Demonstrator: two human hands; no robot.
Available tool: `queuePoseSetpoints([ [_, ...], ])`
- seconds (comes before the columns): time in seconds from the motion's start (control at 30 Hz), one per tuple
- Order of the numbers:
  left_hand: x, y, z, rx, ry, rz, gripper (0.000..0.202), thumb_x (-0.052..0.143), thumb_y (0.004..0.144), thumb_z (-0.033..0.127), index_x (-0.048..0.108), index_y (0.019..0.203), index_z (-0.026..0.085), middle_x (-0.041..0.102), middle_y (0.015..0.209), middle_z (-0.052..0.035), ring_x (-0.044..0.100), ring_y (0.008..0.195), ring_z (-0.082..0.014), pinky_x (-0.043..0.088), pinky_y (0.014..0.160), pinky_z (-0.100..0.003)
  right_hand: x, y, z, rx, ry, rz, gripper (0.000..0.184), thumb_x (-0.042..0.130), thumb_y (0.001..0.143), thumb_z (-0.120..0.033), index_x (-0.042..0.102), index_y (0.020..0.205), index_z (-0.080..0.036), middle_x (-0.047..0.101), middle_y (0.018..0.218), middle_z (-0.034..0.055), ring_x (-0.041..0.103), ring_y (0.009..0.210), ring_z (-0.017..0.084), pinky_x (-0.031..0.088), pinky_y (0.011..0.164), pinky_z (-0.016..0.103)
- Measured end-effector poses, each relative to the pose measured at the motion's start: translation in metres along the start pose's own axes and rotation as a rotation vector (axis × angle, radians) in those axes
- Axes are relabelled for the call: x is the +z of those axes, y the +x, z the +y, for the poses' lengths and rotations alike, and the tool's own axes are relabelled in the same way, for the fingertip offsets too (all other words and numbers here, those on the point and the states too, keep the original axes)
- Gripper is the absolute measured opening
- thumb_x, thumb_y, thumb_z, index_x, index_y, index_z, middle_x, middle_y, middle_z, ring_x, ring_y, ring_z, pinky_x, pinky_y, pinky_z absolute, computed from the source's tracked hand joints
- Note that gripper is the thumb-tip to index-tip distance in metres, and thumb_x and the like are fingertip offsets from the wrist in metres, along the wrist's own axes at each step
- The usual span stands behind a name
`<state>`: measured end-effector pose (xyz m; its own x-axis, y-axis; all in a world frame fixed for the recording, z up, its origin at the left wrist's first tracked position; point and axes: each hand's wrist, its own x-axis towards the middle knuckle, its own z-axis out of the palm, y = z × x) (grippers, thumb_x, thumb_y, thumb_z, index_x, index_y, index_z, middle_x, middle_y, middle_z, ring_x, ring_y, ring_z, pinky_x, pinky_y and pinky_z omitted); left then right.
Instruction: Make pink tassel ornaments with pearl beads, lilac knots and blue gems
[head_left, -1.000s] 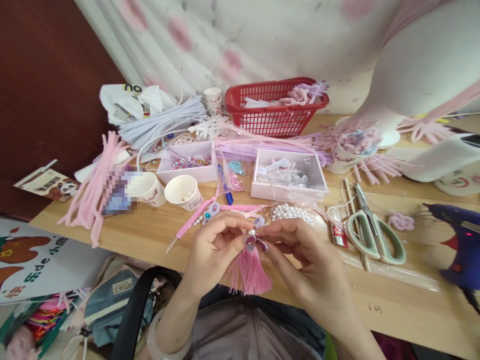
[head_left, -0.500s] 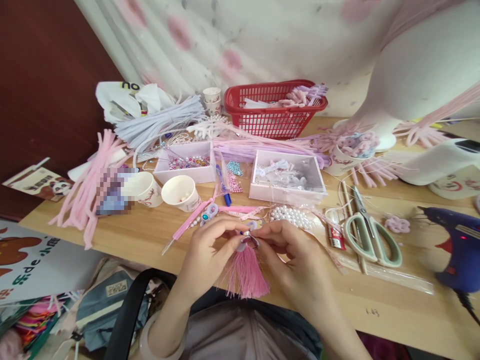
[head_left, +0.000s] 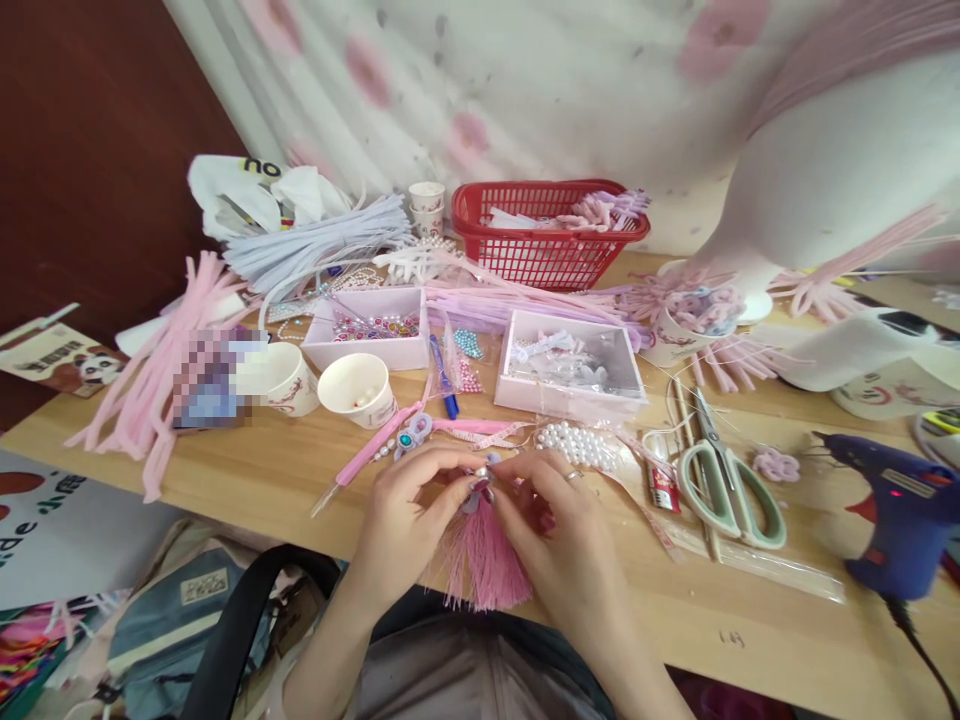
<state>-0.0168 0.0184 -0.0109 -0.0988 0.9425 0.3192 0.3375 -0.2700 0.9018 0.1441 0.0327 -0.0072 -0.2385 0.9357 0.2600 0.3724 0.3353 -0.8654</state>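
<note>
Over the table's front edge, both hands pinch the top of a pink tassel (head_left: 489,560). My left hand (head_left: 411,520) is closed, thumb and forefinger on the small lilac and silvery piece at the tassel's head. From the other side my right hand (head_left: 559,535), also closed, grips the same top with its fingertips; a ring is on one finger. The tassel's strands hang down below the fingers. Part of its head is hidden by the fingertips. Just beyond the hands lie a lilac ornament with a blue gem (head_left: 415,430) and a heap of white pearl beads (head_left: 574,445).
At the right lie scissors (head_left: 731,485) and a blue glue gun (head_left: 896,510) with a red light. Paper cups (head_left: 358,390), a white box of gems (head_left: 367,352), another white box (head_left: 570,395) and a red basket (head_left: 547,262) stand behind. Pink pipe cleaners (head_left: 157,390) overhang the left.
The view has shifted slightly. Both hands keep their pinch on the tassel's top, and my right hand's fingers have curled a little differently, with the ring now showing.
</note>
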Motion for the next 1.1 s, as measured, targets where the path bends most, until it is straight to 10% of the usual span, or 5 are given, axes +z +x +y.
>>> queuePoseSetpoints([
  [1.1,-0.015,-0.005,0.003,0.104,0.122,-0.064,0.019,0.066,0.088,0.006,0.074,0.094,0.022,0.076,0.094,-0.0028,0.072,0.089,-0.0164,0.058,0.081,-0.023,0.007,-0.003,-0.002,-0.139,-0.019,0.013,0.019,0.057,0.093,-0.012,0.073,0.092,-0.021,0.070,0.084,0.0052,0.065,0.069,0.016,0.054,0.062,0.027],
])
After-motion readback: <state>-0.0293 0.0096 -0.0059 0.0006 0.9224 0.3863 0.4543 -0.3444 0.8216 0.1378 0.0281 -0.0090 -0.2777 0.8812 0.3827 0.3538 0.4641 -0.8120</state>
